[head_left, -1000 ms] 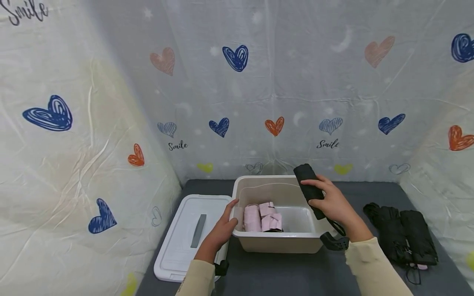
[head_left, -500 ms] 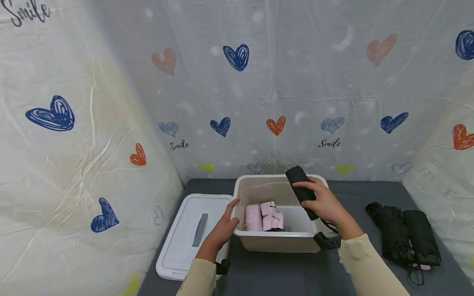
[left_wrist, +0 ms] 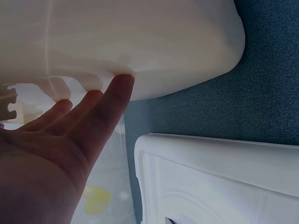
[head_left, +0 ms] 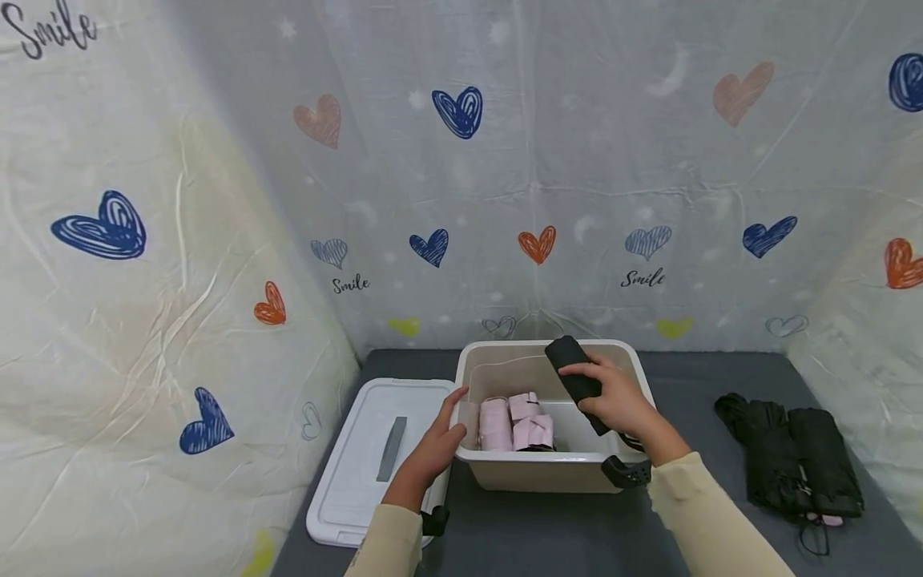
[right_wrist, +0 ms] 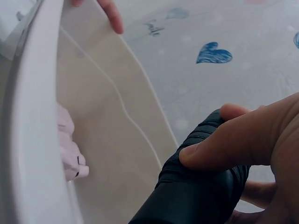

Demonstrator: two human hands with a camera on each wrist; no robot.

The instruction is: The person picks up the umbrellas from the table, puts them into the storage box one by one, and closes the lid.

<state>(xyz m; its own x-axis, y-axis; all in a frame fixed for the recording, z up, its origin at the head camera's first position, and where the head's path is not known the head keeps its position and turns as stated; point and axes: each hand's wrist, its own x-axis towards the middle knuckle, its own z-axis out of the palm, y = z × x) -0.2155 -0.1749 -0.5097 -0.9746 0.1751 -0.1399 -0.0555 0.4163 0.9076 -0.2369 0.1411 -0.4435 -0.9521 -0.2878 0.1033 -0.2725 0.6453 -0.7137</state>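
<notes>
Apparent step: placing. Right hand [head_left: 622, 398] grips black roll [head_left: 577, 385], tilted over bin [head_left: 541, 477]; left hand [head_left: 435, 442] holds the rim. Next move likely calls for lowering roll beside pink bundles [head_left: 494, 425].

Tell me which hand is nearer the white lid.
Left. The left hand touches the bin, beside the white lid; the right hand holds a black roll over the bin's right part, farther from the lid.

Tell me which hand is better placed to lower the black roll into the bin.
Likely the right hand: it already grips the black roll and holds it over the bin. The left hand touches the bin's left end and seems better placed to steady it.
</notes>
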